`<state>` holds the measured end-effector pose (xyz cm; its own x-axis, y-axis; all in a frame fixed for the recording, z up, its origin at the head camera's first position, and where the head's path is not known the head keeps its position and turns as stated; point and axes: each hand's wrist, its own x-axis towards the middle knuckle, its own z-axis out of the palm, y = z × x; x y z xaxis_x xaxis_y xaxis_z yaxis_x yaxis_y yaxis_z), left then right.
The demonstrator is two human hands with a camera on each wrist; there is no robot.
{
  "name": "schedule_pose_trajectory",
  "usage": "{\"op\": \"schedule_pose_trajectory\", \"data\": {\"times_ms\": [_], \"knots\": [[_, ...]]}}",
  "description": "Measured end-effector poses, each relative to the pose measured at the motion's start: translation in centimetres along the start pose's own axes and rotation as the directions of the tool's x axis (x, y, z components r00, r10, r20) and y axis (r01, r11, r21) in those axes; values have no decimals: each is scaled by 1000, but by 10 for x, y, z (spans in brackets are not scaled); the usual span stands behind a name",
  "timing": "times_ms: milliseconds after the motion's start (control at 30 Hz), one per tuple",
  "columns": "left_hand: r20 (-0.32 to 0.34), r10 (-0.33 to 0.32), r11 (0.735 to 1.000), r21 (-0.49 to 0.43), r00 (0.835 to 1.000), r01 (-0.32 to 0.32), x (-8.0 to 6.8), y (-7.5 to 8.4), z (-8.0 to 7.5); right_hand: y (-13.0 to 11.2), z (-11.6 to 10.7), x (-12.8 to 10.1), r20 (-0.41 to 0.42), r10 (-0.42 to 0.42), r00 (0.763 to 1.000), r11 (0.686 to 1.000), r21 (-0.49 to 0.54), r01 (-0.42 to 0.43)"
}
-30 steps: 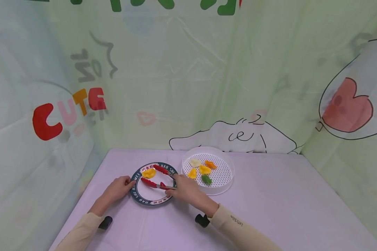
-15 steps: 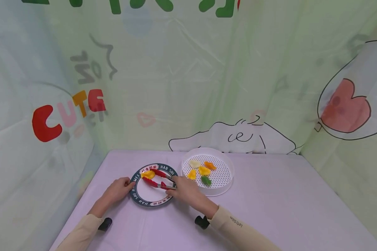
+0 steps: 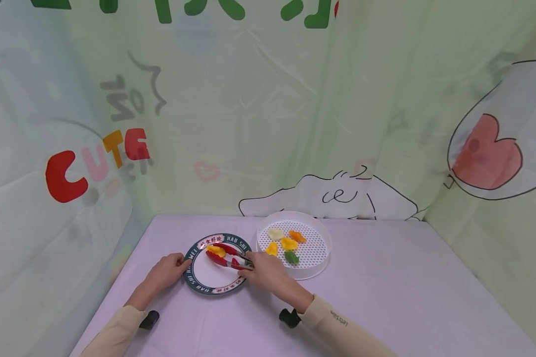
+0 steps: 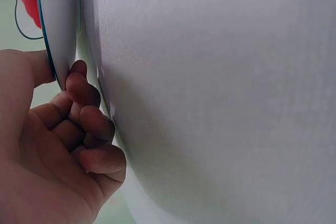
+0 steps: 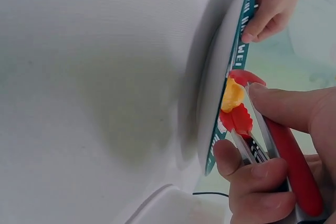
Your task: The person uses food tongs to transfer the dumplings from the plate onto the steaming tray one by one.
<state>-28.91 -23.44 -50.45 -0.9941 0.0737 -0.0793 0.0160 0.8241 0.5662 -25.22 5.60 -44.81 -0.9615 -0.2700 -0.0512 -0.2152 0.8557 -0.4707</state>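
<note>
A plate (image 3: 201,289) with a dark teal lettered rim rests on the table. My left hand (image 3: 166,271) pinches its left edge; in the left wrist view the thumb lies over the rim and curled fingers (image 4: 84,90) are beneath. My right hand (image 3: 268,270) grips metal tongs (image 5: 294,161) with red handles and red scalloped tips. Between those tips, above the plate, sits a yellow food piece (image 5: 232,96), crinkled like pasta or a dumpling. The tips touch it on both sides. My right palm is partly out of frame in the right wrist view.
Right of the plate stands a round white perforated tray (image 3: 314,254) with a raised wall. It holds several pieces: yellow ones (image 3: 289,243), an orange one (image 3: 297,236), a pale one (image 3: 275,233) and a green one (image 3: 291,257). Printed curtains (image 3: 268,124) enclose the table (image 3: 384,292).
The tongs have come together around the yellow piece, and it has shifted slightly right and toward me, off the plate's rim. My left hand stays at the plate's edge.
</note>
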Motion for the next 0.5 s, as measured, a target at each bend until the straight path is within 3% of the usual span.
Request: {"op": "schedule_pose_trajectory", "data": {"times_ms": [167,500], "knots": [[3,7,1000,-4,1000,-7,-1,2,-3,3,-3,-2,-3,1,1000,1000,4,-1],[-12,18,1000,-19,1000,-18,-6,4,-3,20,-32,-23,-91,-9,996,1000,16,11]]}}
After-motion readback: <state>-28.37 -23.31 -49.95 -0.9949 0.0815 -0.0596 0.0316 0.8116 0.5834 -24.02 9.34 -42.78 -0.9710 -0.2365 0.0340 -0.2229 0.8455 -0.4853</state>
